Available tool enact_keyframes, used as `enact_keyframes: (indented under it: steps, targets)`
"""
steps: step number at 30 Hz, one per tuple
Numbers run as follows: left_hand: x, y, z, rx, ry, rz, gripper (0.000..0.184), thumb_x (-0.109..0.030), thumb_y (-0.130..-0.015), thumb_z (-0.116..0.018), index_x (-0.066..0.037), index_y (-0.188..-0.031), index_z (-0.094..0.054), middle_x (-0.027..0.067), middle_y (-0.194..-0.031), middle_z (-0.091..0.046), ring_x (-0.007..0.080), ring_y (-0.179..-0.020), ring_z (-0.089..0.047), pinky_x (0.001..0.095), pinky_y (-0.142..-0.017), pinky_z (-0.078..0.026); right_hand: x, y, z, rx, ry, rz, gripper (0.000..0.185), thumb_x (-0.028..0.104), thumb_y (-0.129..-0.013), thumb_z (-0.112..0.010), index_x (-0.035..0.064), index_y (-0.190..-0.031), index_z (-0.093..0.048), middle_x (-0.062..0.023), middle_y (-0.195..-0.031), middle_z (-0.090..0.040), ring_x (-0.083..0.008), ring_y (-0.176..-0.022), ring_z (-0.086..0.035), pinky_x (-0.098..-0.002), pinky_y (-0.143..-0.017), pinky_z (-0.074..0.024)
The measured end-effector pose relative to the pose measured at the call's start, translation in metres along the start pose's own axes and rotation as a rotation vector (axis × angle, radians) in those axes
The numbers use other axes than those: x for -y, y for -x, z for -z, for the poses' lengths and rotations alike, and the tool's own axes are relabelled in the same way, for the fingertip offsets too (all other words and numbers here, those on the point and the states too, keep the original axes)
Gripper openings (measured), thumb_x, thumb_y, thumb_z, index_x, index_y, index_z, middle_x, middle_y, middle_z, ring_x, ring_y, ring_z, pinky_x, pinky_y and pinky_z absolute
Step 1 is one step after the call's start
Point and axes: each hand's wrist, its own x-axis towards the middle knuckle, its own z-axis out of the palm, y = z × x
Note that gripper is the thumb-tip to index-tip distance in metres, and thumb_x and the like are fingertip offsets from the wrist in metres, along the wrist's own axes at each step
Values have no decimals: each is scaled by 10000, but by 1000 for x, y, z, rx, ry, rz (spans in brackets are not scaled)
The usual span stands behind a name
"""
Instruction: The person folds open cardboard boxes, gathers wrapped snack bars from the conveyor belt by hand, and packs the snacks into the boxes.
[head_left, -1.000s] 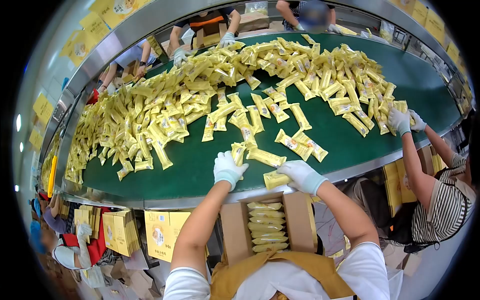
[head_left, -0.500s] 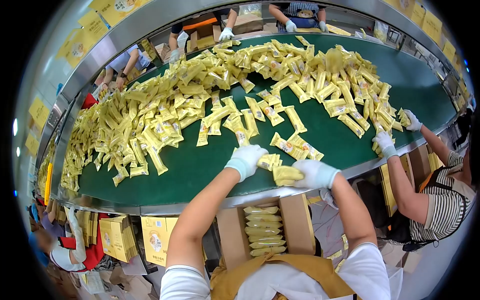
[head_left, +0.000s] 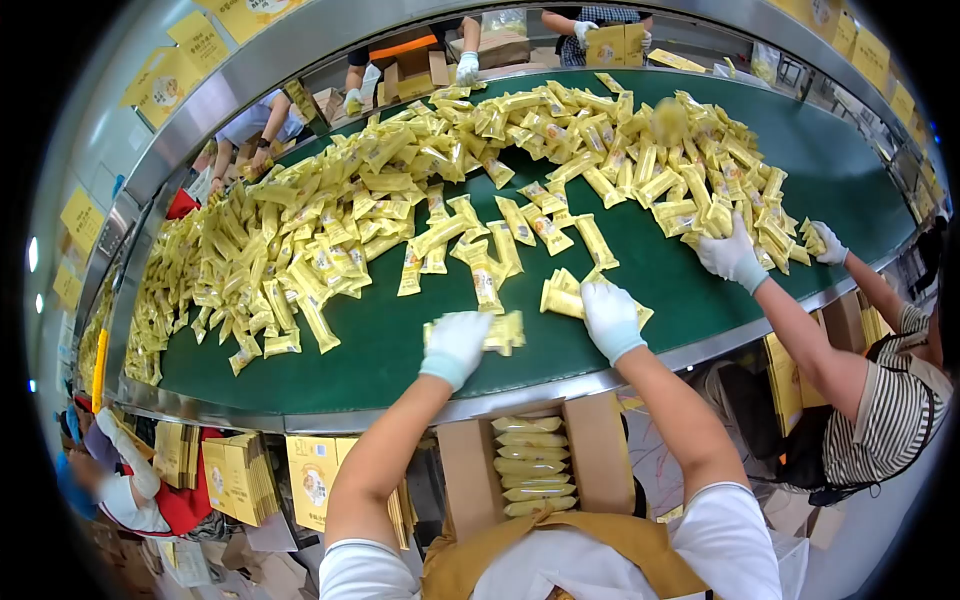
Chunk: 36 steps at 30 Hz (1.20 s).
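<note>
My left hand [head_left: 457,345], in a white glove with a pale blue cuff, is closed around small yellow snack packets [head_left: 506,333] just above the green belt's near side. Their ends stick out on both sides of the glove. My right hand [head_left: 612,318], gloved the same way, has its fingers curled down over yellow snack packets [head_left: 563,297] on the belt; its fingertips are partly hidden. Below my hands stands an open cardboard box [head_left: 470,470] with a row of yellow packets [head_left: 530,453] inside.
A large heap of yellow packets [head_left: 300,220] spreads along the green conveyor belt [head_left: 400,350], which has a metal edge [head_left: 520,395]. At the right, a co-worker's gloved hand [head_left: 733,258] reaches into the packets. Folded yellow cartons [head_left: 235,480] stand lower left. Other people work opposite.
My hands have moved apart: the left went left with packets, the right moved up onto packets on the belt. A co-worker's hand at right reached farther in; a person opposite now holds a yellow carton.
</note>
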Motion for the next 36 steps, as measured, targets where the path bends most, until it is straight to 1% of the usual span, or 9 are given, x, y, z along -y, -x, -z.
enact_keyframes:
  steps: [3,8,12,15,16,23,27,30,36]
  targets:
    - [51,42,-35,-328,-186,-64,553,-286,-788,-754,-75,-1273,-593,102,-1185,-661,272,-1203,-591,452,-1063,-425,7,23,-1,-65,-5,128,251,221,-887,-614,60,-1080,-604,-78,-906,-626,-257,-850,-623,-374,-760,-515]
    - [27,65,0,-142,-176,-101,1060,-620,-694,-788,1,-1467,-415,180,-1304,-550,326,-1308,-480,465,-1110,-370,22,43,46,13,-226,127,987,543,-733,-791,-62,-1421,-425,-176,-1201,-522,-329,-1113,-514,-440,-975,-408]
    - [27,41,40,282,-138,-41,1160,-708,-646,-777,15,-1472,-402,175,-1269,-544,343,-1266,-479,453,-1127,-321,16,30,37,246,-189,2,1037,609,-680,-800,-64,-1392,-458,-180,-1232,-556,-347,-1174,-523,-443,-1034,-394]
    - [43,44,16,22,-65,-141,1162,-708,-562,-818,6,-1412,-473,215,-1291,-527,392,-1231,-489,472,-1102,-365,17,0,64,620,-127,-45,959,640,-665,-797,-34,-1307,-567,-192,-1229,-598,-359,-1192,-538,-424,-1078,-378]
    - [42,48,12,-151,-133,-192,1093,-668,-558,-847,-5,-1361,-517,224,-1298,-525,413,-1232,-485,466,-1101,-374,14,-6,63,641,-151,-53,912,701,-623,-783,1,-1195,-660,-228,-1198,-620,-370,-1180,-553,-416,-1068,-406]
    - [39,58,6,78,267,148,1035,-517,-633,-893,17,-1403,-453,192,-1199,-613,326,-1140,-602,445,-1010,-471,-56,-17,48,434,-384,-327,1055,726,-574,-808,-31,-1281,-606,-293,-1451,-440,-385,-1301,-482,-422,-1063,-440]
    - [36,17,21,-92,1792,434,642,-363,-882,-776,-26,-1356,-503,102,-1123,-661,198,-967,-673,362,-841,-564,-58,-3,54,649,-565,-427,1005,692,-584,-813,-28,-1251,-597,-255,-1294,-600,-406,-1205,-561,-417,-1030,-470]
    - [24,-36,19,-201,2006,489,608,-365,-913,-746,-45,-1374,-510,79,-1134,-662,197,-964,-675,376,-821,-571,-42,5,58,613,-385,-282,966,674,-570,-813,18,-1248,-606,-199,-1238,-630,-384,-1137,-572,-409,-1009,-466]
    - [-10,-82,11,-10,976,507,1257,-665,-572,-858,88,-1463,-393,274,-1378,-553,368,-1292,-547,392,-1113,-418,-19,27,56,378,-309,-108,800,522,-578,-853,22,-1149,-601,-209,-1171,-546,-380,-1106,-537,-443,-998,-423]
